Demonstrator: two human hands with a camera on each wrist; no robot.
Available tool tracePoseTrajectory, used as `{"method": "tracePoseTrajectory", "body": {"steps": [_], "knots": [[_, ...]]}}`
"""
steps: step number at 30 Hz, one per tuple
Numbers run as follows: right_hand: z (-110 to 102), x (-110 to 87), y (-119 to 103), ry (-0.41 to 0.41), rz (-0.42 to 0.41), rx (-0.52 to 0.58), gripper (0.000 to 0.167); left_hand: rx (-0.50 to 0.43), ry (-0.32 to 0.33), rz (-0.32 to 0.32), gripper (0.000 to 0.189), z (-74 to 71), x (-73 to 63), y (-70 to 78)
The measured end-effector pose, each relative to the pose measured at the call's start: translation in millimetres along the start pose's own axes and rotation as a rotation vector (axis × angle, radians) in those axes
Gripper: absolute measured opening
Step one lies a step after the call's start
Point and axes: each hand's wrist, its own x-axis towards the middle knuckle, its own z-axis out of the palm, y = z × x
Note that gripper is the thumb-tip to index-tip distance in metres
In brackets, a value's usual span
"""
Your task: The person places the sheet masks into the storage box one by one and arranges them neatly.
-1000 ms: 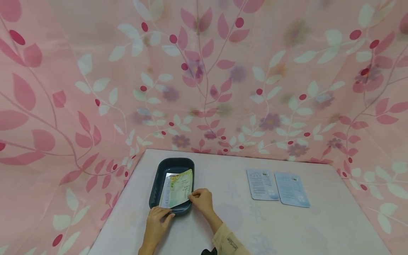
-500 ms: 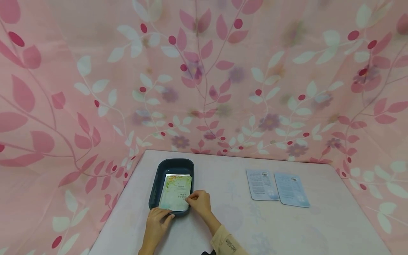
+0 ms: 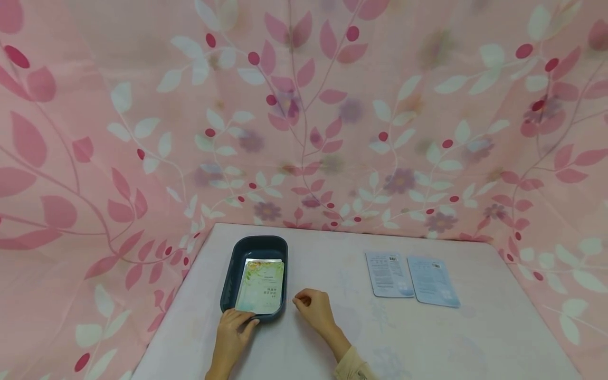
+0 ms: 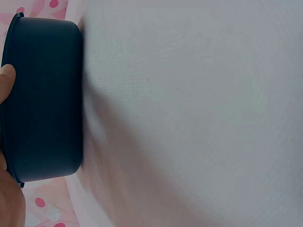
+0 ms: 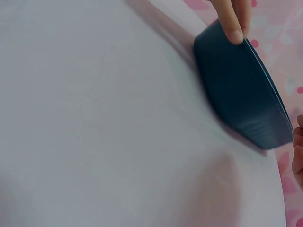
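A deep, dark blue rectangular basin (image 3: 231, 279) stands at the left of the table, its outer wall (image 4: 47, 99) filling the left edge of the left wrist view. Inside it lies a flat pale green packet (image 3: 261, 290) printed with yellow flowers, like a sheet mask sachet, with a silvery edge of another showing behind it. My left hand (image 3: 233, 332) pinches the basin's near rim, thumb outside, as the right wrist view also shows. Just right of the basin, my right hand (image 3: 315, 311) hovers with loosely curled fingers and nothing in them.
Two light blue printed packets, one (image 3: 389, 274) beside the other (image 3: 434, 282), lie flat at the table's right. A pink floral curtain (image 3: 304, 132) surrounds the back and sides of the white-covered table (image 3: 408, 338).
The green packet, earlier tilted under my right fingers, now lies flat in the basin. My right hand has let go and moved right, out of the basin. My left hand keeps its grip.
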Motion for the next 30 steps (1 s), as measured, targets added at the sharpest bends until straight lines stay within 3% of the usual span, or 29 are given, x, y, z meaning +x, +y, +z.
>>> {"method": "tracePoseTrajectory", "body": {"steps": [5,19,30], "knots": [[-16.5,-5.3,9.4,0.022,0.003,-0.019,0.005,0.005,0.004,0.000,0.026,-1.3,-0.6,-0.9],[-70.2,-12.0,38.6,0.126,0.173,-0.097,0.006,-0.015,0.004,0.022,0.025,-0.8,1.2,0.8],[-94.9,-36.2,72.3,0.197,0.295,-0.194,0.009,-0.034,0.016,0.044,0.025,0.5,3.0,0.3]]}}
